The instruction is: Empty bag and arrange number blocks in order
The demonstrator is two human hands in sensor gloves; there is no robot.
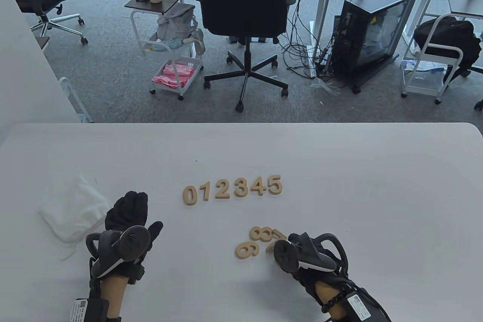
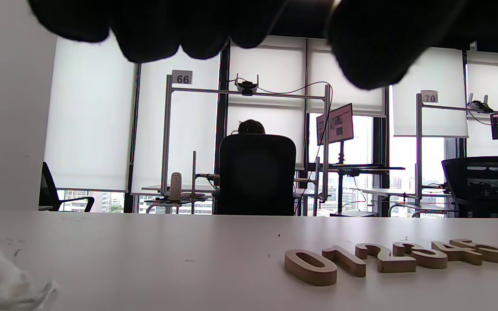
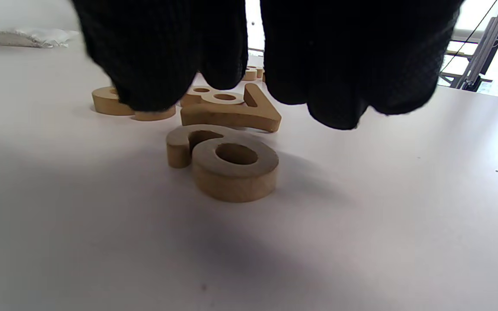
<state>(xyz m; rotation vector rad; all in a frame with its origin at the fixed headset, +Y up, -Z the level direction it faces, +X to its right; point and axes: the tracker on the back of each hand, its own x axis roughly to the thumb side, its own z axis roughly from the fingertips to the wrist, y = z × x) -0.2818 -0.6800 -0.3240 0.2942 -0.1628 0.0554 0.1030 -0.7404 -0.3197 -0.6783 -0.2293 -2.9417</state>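
Above the table [image 1: 339, 171], right hand [image 1: 302, 258] hovers (fingers down) over loose blocks [image 3: 227, 160].

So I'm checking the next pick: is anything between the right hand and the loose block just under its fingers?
Nothing visible. The right hand hovers with open table above the tan wooden 6-or-9 block; the wooden 7 block lies just beyond it.

The right hand [image 1: 302, 258] hides one block [image 3: 227, 164] in table view.
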